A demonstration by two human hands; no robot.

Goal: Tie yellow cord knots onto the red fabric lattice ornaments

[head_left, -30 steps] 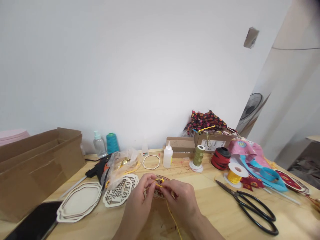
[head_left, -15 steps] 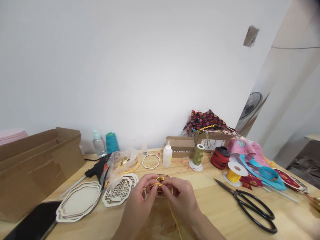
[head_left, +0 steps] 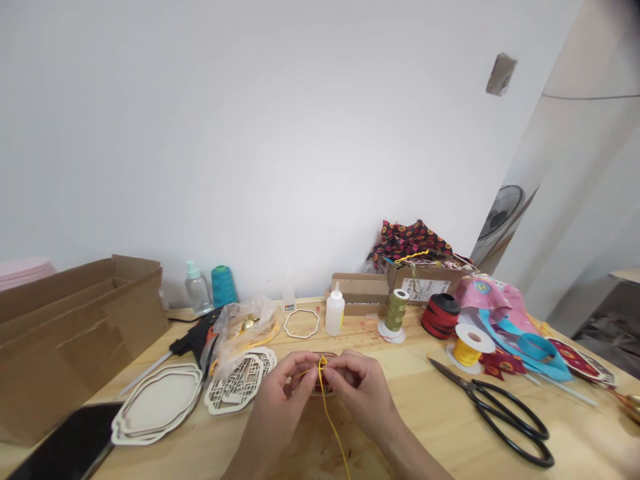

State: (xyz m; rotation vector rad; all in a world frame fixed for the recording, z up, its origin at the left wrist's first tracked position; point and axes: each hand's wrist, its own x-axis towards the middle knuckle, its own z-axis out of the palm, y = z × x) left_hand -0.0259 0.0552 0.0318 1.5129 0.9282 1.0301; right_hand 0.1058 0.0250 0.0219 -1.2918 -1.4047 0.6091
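Note:
A yellow cord [head_left: 329,413] runs between my hands, knotted or looped near the top edge of a small red lattice ornament [head_left: 320,390] on the table. My left hand [head_left: 287,390] is closed, thumb against fingers, pinching a strand of the cord on the left. Opposite it, my right hand [head_left: 357,380] pinches at the cord by the knot. One long tail hangs from between the fingers toward the table's front edge. The fingers hide much of the ornament.
Black-handled scissors [head_left: 493,413] lie to the right, near a yellow cord spool [head_left: 470,347]. A white glue bottle [head_left: 335,312] stands behind my hands. To the left are pale lattice cutouts [head_left: 240,380], stacked plates [head_left: 157,403], a black glue gun [head_left: 195,340], a phone [head_left: 70,443] and a cardboard box [head_left: 80,340].
The cord loop between my fingers has drawn in closer to the knot. Its long tail now hangs from the middle, further left than before. My hands have barely moved.

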